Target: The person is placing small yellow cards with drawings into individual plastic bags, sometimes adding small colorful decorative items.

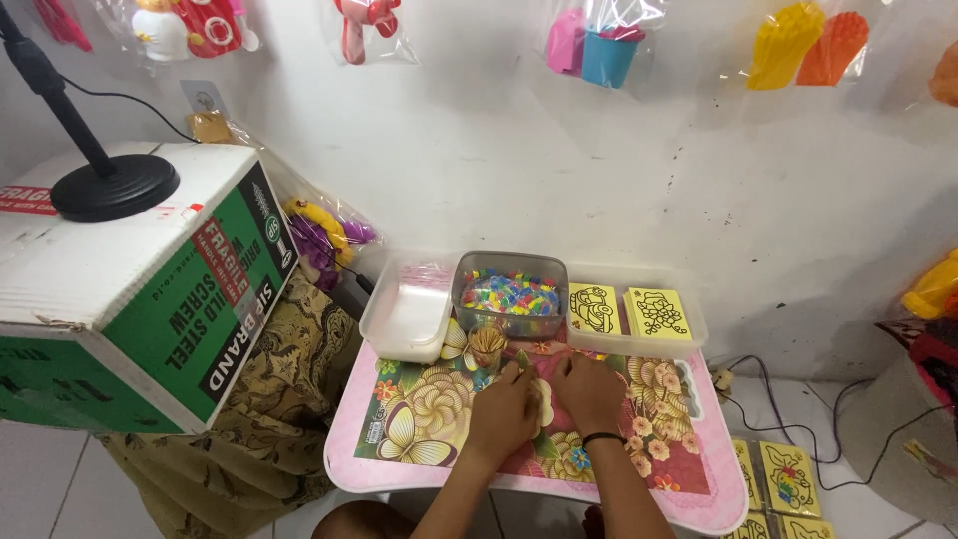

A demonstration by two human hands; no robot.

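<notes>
Left hand [506,407] and right hand [589,394] knuckles-up, pressed together over something small on the floral mat [429,419]; grip impossible to tell, thing hidden.

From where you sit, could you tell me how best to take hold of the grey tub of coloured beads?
Grip the grey tub by its near long wall and rim, coming from the front, where the left hand lies. Clear tubs stand close on both short sides, and it is open-topped and full, so keep it level.

Three tubs [509,295] behind hands [549,399]
</notes>
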